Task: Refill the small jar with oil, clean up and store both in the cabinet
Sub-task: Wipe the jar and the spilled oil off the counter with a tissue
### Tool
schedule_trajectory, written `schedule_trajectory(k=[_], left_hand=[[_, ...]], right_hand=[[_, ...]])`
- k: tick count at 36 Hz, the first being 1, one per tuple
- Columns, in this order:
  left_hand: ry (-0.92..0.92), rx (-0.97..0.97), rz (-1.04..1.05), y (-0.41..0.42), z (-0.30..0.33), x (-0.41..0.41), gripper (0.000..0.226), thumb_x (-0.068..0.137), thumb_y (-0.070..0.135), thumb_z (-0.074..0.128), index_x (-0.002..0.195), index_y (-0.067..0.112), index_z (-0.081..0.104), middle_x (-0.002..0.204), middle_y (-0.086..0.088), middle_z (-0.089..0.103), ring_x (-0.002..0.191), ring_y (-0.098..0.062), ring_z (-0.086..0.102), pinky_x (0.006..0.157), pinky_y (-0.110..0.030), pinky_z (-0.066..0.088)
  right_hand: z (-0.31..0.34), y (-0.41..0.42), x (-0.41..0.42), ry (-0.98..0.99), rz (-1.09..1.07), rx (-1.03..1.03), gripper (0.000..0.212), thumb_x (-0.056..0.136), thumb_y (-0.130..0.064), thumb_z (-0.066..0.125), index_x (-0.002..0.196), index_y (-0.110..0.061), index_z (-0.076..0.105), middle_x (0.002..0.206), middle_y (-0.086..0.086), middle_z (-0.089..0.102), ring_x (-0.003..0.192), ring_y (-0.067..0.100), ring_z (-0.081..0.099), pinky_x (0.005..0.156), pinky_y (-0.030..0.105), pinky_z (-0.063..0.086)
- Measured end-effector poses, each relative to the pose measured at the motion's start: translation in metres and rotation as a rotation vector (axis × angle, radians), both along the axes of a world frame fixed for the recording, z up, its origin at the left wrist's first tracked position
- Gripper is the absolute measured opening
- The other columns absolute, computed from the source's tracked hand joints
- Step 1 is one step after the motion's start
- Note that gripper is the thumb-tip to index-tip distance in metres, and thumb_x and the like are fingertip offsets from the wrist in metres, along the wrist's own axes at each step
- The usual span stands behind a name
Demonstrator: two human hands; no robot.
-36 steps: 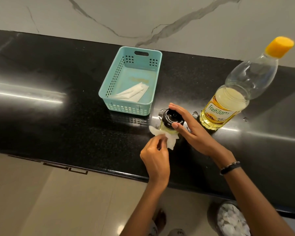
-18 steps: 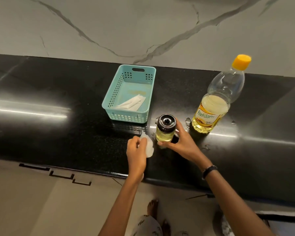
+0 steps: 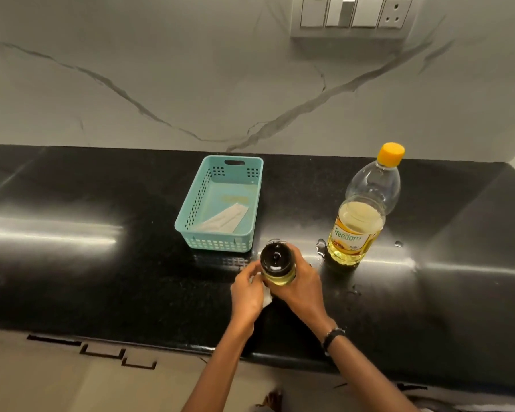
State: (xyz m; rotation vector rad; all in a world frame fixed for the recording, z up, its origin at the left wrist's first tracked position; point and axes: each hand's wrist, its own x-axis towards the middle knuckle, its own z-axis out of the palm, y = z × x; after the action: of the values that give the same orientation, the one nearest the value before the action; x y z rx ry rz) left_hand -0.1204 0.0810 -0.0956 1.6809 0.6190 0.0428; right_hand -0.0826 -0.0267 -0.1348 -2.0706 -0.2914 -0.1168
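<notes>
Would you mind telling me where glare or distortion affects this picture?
Head view: bright glare streaks cross the black countertop left and right of the oil bottle; wide-angle bending curves the counter edge; the small jar stays reasonably sharp.

Counter [image 3: 101, 263]: glossy black speckled stone, streaked with glare. Wall [image 3: 191, 84]: smooth veined marble look. Basket [image 3: 197, 200]: matt teal perforated plastic. Bottle [image 3: 369, 188]: clear plastic, yellow cap. Jar [image 3: 278, 270]: clear body, shiny black lid.

Both forearms are bare, no sleeves visible. A dark beaded bracelet [image 3: 333, 337] encircles the wrist just behind the right hand [image 3: 302, 288]. The left hand [image 3: 246, 292] and its wrist carry nothing. No rings discernible.
</notes>
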Motion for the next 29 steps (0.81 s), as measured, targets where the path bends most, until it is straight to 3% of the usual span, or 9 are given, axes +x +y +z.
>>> schedule_trajectory(k=[3, 6, 9, 13, 18, 24, 29], left_hand=[[-0.021, 0.017, 0.020, 0.000, 0.003, 0.009, 0.031, 0.096, 0.006, 0.044, 0.111, 0.018, 0.068, 0.103, 0.001, 0.069, 0.088, -0.002, 0.061, 0.067, -0.009, 0.045], [-0.074, 0.014, 0.015, -0.001, 0.015, 0.027, 0.029, 0.096, 0.004, 0.044, 0.108, 0.019, 0.066, 0.101, 0.008, 0.065, 0.089, -0.001, 0.058, 0.070, -0.008, 0.043], [-0.117, 0.016, -0.019, -0.002, 0.031, 0.054, 0.031, 0.096, 0.004, 0.043, 0.109, 0.023, 0.064, 0.104, 0.008, 0.062, 0.101, -0.006, 0.057, 0.084, -0.017, 0.041], [-0.110, 0.057, -0.079, 0.000, 0.049, 0.105, 0.036, 0.097, 0.003, 0.040, 0.120, 0.018, 0.063, 0.118, 0.001, 0.063, 0.109, -0.010, 0.054, 0.090, -0.021, 0.041], [-0.122, 0.179, -0.171, 0.002, 0.070, 0.169, 0.037, 0.096, 0.001, 0.037, 0.121, 0.009, 0.062, 0.122, -0.008, 0.063, 0.104, -0.015, 0.055, 0.084, -0.021, 0.039], [-0.015, 0.158, -0.208, 0.008, 0.065, 0.223, 0.038, 0.093, 0.002, 0.039, 0.120, 0.010, 0.064, 0.122, -0.007, 0.064, 0.106, -0.018, 0.056, 0.080, -0.021, 0.038], [0.003, 0.084, -0.213, 0.005, 0.056, 0.237, 0.034, 0.094, 0.003, 0.040, 0.115, 0.012, 0.064, 0.102, 0.000, 0.061, 0.090, -0.012, 0.052, 0.071, -0.020, 0.038]], right_hand=[[0.002, 0.001, 0.007, -0.011, -0.016, 0.025, 0.062, 0.065, -0.036, 0.083, 0.119, -0.039, 0.051, 0.106, -0.025, 0.063, 0.101, -0.009, 0.059, 0.083, 0.020, 0.053], [0.012, 0.003, 0.024, -0.025, -0.064, 0.071, 0.067, 0.063, -0.030, 0.086, 0.114, -0.047, 0.046, 0.099, -0.033, 0.059, 0.095, -0.018, 0.055, 0.079, 0.009, 0.046], [0.024, 0.006, 0.049, -0.054, -0.116, 0.131, 0.070, 0.061, -0.028, 0.088, 0.120, -0.037, 0.051, 0.101, -0.024, 0.062, 0.094, -0.013, 0.058, 0.077, 0.004, 0.044], [0.042, 0.010, 0.097, -0.088, -0.166, 0.204, 0.071, 0.062, -0.030, 0.088, 0.124, -0.022, 0.053, 0.110, -0.011, 0.066, 0.099, 0.002, 0.062, 0.081, 0.017, 0.052], [0.045, 0.020, 0.160, -0.054, -0.269, 0.290, 0.069, 0.060, -0.044, 0.084, 0.119, -0.021, 0.055, 0.104, -0.005, 0.070, 0.097, 0.008, 0.066, 0.083, 0.034, 0.055], [0.031, 0.034, 0.218, 0.015, -0.345, 0.253, 0.058, 0.063, -0.032, 0.084, 0.114, -0.020, 0.057, 0.096, -0.003, 0.071, 0.091, 0.014, 0.067, 0.079, 0.034, 0.054], [0.019, 0.039, 0.240, 0.075, -0.338, 0.215, 0.053, 0.065, -0.029, 0.084, 0.111, -0.024, 0.058, 0.094, -0.006, 0.070, 0.087, 0.011, 0.065, 0.072, 0.023, 0.047]])
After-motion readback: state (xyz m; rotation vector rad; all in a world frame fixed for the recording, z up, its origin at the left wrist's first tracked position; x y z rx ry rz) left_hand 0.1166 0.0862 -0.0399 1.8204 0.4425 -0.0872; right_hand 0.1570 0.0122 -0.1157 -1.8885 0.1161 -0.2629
